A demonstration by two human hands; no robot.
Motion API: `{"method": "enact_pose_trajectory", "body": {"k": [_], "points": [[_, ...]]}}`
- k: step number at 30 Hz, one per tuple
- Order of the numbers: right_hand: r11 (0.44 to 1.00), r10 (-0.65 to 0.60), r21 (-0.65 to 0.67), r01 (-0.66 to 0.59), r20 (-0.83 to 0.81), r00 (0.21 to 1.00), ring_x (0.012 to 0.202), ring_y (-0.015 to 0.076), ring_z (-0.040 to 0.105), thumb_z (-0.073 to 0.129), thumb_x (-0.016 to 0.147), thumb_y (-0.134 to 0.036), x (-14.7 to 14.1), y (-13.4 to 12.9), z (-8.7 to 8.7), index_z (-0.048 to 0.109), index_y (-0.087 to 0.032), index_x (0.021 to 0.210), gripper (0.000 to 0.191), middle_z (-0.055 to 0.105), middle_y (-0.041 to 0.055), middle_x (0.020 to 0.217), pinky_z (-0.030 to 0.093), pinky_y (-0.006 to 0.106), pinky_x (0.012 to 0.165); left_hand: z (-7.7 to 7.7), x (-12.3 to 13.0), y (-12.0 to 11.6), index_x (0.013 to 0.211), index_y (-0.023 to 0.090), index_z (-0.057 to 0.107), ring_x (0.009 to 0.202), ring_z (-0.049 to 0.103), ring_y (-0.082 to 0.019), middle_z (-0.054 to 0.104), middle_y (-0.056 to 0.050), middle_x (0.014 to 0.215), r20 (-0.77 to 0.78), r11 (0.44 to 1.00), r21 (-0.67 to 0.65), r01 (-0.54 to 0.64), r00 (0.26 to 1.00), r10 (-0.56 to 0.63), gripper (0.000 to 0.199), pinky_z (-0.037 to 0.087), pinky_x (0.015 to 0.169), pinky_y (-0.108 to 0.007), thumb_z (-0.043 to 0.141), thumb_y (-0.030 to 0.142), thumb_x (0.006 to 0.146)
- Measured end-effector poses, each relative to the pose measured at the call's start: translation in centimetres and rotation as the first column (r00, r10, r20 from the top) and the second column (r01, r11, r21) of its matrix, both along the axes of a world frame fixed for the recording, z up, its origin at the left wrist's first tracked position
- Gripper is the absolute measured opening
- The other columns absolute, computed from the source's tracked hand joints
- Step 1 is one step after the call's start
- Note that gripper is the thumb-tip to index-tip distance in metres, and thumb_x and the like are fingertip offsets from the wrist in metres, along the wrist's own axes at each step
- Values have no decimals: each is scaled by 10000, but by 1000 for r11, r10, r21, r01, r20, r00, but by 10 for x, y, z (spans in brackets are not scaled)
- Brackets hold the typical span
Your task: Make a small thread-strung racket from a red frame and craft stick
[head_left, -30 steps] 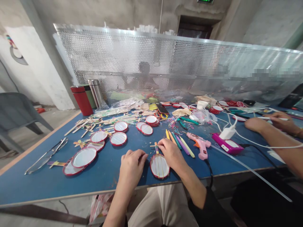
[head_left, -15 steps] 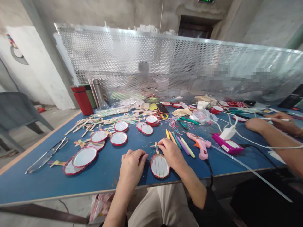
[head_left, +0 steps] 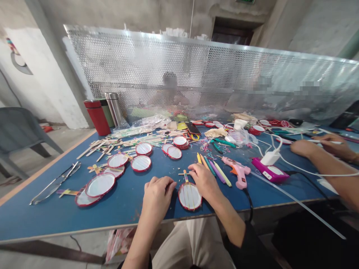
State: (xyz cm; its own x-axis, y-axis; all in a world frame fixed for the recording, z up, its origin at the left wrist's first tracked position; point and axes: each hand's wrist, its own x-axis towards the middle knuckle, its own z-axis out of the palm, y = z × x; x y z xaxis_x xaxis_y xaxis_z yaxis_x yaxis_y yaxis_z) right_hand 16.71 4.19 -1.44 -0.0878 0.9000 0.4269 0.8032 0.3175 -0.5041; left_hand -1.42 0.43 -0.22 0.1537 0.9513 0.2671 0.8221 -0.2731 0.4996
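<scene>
A round red-rimmed white disc [head_left: 190, 197] lies on the table in front of me, like a small toy banjo, with thin yellowish strings across its face. A colour-striped craft stick [head_left: 185, 176] stands out from its far edge, and a short thin wooden stick [head_left: 181, 173] crosses that one near its end. My right hand [head_left: 204, 181] rests at the disc's right, its fingertips closed at the right end of the short stick. My left hand [head_left: 157, 192] is beside the disc on the left, fingers curled together; whatever is in them is hidden.
Several similar discs [head_left: 100, 185] lie to the left. Coloured markers [head_left: 217, 172], a pink glue gun [head_left: 238, 171] and a purple power strip [head_left: 269, 172] are at the right. Loose craft sticks [head_left: 97, 147] and bottles [head_left: 97, 117] stand farther back. Another person's arm [head_left: 322, 160] is at the right edge.
My right fingertips have shifted slightly to the right, away from the striped stick. My left hand and the disc stay nearly in place.
</scene>
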Motion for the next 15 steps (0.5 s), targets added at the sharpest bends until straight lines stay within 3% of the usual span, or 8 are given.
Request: {"method": "enact_pose_trajectory", "body": {"k": [4, 9, 15], "points": [[998, -23, 55, 28, -86, 996, 840, 195, 640, 485, 841, -127, 1, 1, -1, 609, -185, 916, 156, 676, 65, 898, 492, 299, 724, 1, 0, 1, 800, 212, 650, 810, 563, -217, 711, -5, 763, -4, 1000, -29, -5, 1000, 5, 193, 383, 744, -330, 506, 239, 926], [989, -74, 110, 95, -182, 980, 647, 172, 604, 448, 874, -225, 2, -1, 5, 600, -200, 827, 161, 651, 34, 739, 465, 278, 612, 1, -2, 3, 779, 210, 628, 778, 556, -206, 685, 4, 695, 42, 999, -45, 10, 999, -8, 213, 390, 726, -308, 482, 221, 933], [977, -104, 153, 145, -246, 964, 607, 174, 583, 447, 878, -285, 0, -5, 11, 602, -194, 821, 189, 650, 38, 722, 446, 287, 605, -3, -3, 4, 768, 213, 621, 771, 548, -211, 677, -11, 700, 65, 999, -11, 34, 997, -33, 227, 398, 721, -303, 469, 245, 933]]}}
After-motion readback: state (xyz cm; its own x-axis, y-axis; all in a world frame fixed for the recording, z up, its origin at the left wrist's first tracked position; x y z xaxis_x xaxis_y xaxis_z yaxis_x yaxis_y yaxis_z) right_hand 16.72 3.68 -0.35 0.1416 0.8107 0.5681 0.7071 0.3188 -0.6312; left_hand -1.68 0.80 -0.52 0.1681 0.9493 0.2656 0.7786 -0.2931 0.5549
